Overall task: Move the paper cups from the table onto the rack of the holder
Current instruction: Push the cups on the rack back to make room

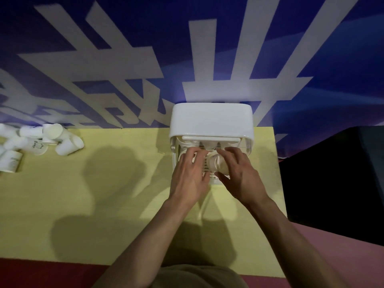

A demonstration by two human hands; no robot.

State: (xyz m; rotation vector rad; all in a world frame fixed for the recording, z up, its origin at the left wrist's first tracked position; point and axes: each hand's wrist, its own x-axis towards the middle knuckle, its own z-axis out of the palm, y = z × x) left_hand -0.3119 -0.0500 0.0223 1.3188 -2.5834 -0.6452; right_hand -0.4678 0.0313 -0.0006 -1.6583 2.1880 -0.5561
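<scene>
A white plastic cup holder point(211, 119) with a domed lid stands at the far edge of the yellow table point(116, 188). Its slotted rack point(206, 166) sticks out toward me. My right hand point(242, 175) grips a white paper cup point(216, 164) over the right side of the rack, thumb under it and fingers over it. My left hand point(192, 173) lies with spread fingers on another cup point(184, 157) at the rack's left side, covering most of it. Further cups show under the lid at the back of the rack.
A loose pile of several white paper cups point(52, 140) lies at the table's far left, some on their sides. A blue wall with white lettering rises behind the table. A dark object point(336, 177) stands right of the table.
</scene>
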